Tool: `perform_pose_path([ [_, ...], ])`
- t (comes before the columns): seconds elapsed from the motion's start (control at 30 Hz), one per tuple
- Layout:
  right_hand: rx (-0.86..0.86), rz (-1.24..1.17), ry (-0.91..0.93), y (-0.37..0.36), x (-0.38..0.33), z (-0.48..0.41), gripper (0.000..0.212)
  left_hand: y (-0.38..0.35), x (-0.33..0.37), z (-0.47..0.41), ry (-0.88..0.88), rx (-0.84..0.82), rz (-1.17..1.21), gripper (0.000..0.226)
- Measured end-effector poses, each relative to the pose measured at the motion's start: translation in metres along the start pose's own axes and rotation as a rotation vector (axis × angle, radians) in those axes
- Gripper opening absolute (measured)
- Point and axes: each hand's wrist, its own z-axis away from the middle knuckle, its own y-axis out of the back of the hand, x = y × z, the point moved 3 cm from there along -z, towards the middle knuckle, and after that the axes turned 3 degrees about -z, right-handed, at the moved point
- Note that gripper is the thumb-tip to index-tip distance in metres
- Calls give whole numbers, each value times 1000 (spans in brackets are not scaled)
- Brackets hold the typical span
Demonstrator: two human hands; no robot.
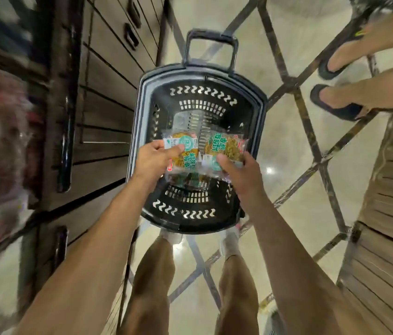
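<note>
Grips both clench: my left grip (153,163) pinches the left packet (188,157), my right grip (241,175) the right packet (224,147), side by side just above the black basket (190,213). Green lettering on both is too blurred to read. Cabinet (108,117) crowds the basket's left rim; open floor (287,151) lies right; the handle (211,36) stands farthest.

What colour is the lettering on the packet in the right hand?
Green on the packet; head view.

The black basket (260,122) at frame centre is open from above around the two packets (225,147) held over its middle, with dark shelving (108,93) crowding its left rim, its upright handle (211,36) above, and open floor (287,146) to the right.
</note>
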Motion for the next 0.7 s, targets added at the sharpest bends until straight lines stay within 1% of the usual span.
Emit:
perform_pose_path([
  [0.03,-37,-40,-13,10,-16,21,34,0,13,22,-18,-8,9,58],
  [0.07,-78,-69,-19,20,-32,42,37,1,25,46,-40,-19,23,60],
  [0.13,-131,-91,7,39,-64,82,40,2,54,100,-78,-40,51,54],
  [0.3,-192,-95,79,75,-142,170,37,5,123,216,-172,-56,78,66],
  [0.37,-200,-85,120,88,-169,196,40,7,141,252,-194,-66,139,66],
  [0.43,-220,-69,150,98,-193,221,44,11,156,291,-214,-68,176,73],
  [0.47,-237,-58,162,101,-205,233,45,14,162,307,-236,-69,200,70],
  [0.53,-270,-33,191,105,-230,258,53,23,171,340,-257,-49,241,61],
  [0.6,-299,2,219,105,-256,284,64,36,177,371,-298,13,277,68],
  [0.67,-349,45,259,101,-278,308,63,50,179,399,-318,41,300,80],
  [0.7,-390,57,271,97,-288,320,59,57,181,419,-329,73,308,72],
])
